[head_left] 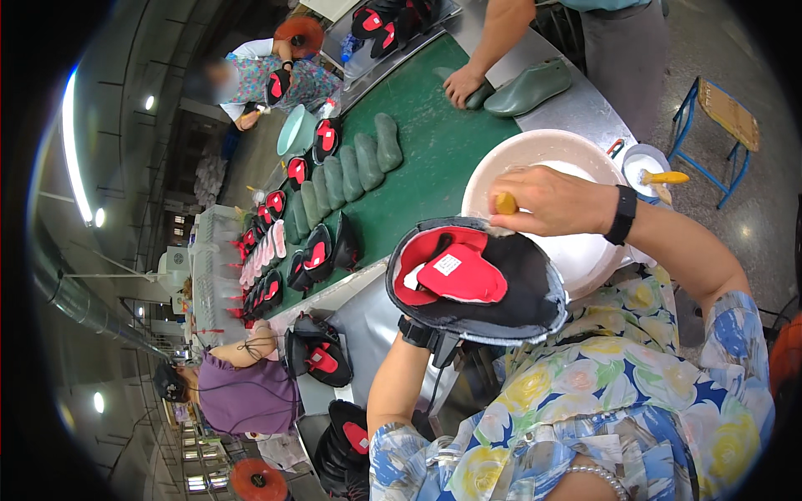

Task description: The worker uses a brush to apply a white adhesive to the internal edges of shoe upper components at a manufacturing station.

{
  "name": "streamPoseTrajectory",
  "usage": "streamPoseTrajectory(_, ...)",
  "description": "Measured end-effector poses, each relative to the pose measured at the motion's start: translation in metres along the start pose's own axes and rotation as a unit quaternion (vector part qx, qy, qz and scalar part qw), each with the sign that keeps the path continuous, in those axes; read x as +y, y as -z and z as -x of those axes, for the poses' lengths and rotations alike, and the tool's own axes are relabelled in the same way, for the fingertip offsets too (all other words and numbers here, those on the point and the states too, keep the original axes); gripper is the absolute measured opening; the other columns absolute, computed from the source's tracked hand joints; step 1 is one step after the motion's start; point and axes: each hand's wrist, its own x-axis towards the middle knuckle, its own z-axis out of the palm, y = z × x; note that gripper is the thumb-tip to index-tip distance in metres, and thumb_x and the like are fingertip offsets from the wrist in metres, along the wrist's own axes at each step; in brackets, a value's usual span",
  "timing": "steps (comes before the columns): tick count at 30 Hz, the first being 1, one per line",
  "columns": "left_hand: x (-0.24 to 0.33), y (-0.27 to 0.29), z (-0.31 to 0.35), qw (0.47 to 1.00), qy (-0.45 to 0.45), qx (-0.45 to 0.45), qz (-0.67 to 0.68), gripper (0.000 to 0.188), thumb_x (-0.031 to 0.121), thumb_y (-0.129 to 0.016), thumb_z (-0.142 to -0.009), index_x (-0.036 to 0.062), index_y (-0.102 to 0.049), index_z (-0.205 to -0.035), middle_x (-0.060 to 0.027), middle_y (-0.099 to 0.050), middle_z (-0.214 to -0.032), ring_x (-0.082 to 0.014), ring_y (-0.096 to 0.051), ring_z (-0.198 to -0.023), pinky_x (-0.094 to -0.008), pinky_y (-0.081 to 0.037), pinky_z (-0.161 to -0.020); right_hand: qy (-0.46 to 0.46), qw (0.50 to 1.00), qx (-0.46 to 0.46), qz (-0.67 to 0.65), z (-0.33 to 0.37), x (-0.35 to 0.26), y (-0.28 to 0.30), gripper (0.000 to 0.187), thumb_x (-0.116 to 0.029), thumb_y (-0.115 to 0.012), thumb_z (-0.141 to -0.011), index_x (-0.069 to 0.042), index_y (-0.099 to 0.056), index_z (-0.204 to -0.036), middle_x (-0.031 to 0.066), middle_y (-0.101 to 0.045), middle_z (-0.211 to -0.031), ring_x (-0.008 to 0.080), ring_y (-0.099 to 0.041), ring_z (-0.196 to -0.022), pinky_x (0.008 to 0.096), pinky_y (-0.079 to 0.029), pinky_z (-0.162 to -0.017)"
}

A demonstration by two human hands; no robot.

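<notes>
My left forearm point(395, 380) rises behind a black shoe upper point(528, 275) with a red lining and a white label. The upper hides my left hand, which holds it up from beneath. In my right hand point(553, 200) is a brush point(505, 203), its yellow handle end poking out between closed fingers. The brush's bristles are mostly hidden at the upper's far rim. White smears run along the upper's edge. Just behind it stands a wide, pale pink basin point(493, 163) with white liquid inside.
A small tub point(643, 159) with another yellow-handled brush point(666, 177) is right of the basin. Green shoe lasts point(368, 163) and more uppers point(317, 255) line the green belt point(434, 125). A co-worker's hand point(464, 86) grips a last across the belt. A stool point(727, 113) stands right.
</notes>
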Motion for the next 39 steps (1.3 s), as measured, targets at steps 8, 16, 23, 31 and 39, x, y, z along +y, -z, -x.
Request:
streamPoseTrajectory(8,0.017,0.012,0.004,0.997,-0.046,0.043,-0.039,0.050,0.021,-0.058,-0.099,0.0020,-0.045,-0.143,-0.0174,-0.055,-0.139,-0.0255,-0.059,-0.122,-0.0371,-0.050,-0.104,0.062,0.973,0.223,-0.011,0.001,-0.010,0.003,0.019,-0.019,-0.070,-0.089,-0.005,-0.059,-0.087,0.0116,-0.065,-0.083,0.0323,-0.064,-0.078,0.0397,-0.050,-0.071)
streamPoseTrajectory(16,0.015,0.013,0.014,0.985,-0.104,0.111,-0.084,0.050,0.021,-0.058,-0.099,0.0020,-0.045,-0.143,-0.0172,-0.055,-0.138,-0.0253,-0.059,-0.121,-0.0369,-0.050,-0.104,-0.072,0.994,0.037,-0.080,0.013,0.018,-0.006,0.023,-0.021,-0.070,-0.089,-0.001,-0.062,-0.097,0.0165,-0.065,-0.080,0.0358,-0.064,-0.076,0.0426,-0.052,-0.073)
streamPoseTrajectory(23,0.050,0.033,0.002,0.969,-0.143,0.155,-0.132,0.049,0.021,-0.058,-0.099,0.0020,-0.045,-0.143,-0.0170,-0.055,-0.138,-0.0252,-0.059,-0.121,-0.0368,-0.050,-0.104,-0.221,0.955,-0.148,0.129,0.053,0.073,-0.044,0.027,-0.021,-0.069,-0.089,0.004,-0.064,-0.100,0.0255,-0.069,-0.090,0.0417,-0.068,-0.087,0.0473,-0.053,-0.080)
streamPoseTrajectory(31,0.049,0.031,-0.018,0.948,-0.177,0.191,-0.180,0.049,0.020,-0.058,-0.099,0.0021,-0.045,-0.143,-0.0169,-0.055,-0.137,-0.0250,-0.059,-0.120,-0.0367,-0.050,-0.104,-0.030,0.979,0.190,-0.074,0.015,0.022,0.000,0.024,-0.024,-0.067,-0.092,-0.001,-0.060,-0.095,0.0181,-0.067,-0.083,0.0353,-0.066,-0.077,0.0406,-0.051,-0.070)
streamPoseTrajectory(39,0.036,0.021,-0.019,0.918,-0.228,0.224,-0.235,0.049,0.020,-0.058,-0.099,0.0022,-0.045,-0.142,-0.0167,-0.056,-0.137,-0.0248,-0.059,-0.120,-0.0366,-0.050,-0.104,-0.080,0.995,0.057,-0.024,0.037,0.018,0.012,0.025,-0.024,-0.067,-0.092,-0.002,-0.055,-0.090,0.0171,-0.063,-0.075,0.0375,-0.063,-0.069,0.0441,-0.049,-0.065)
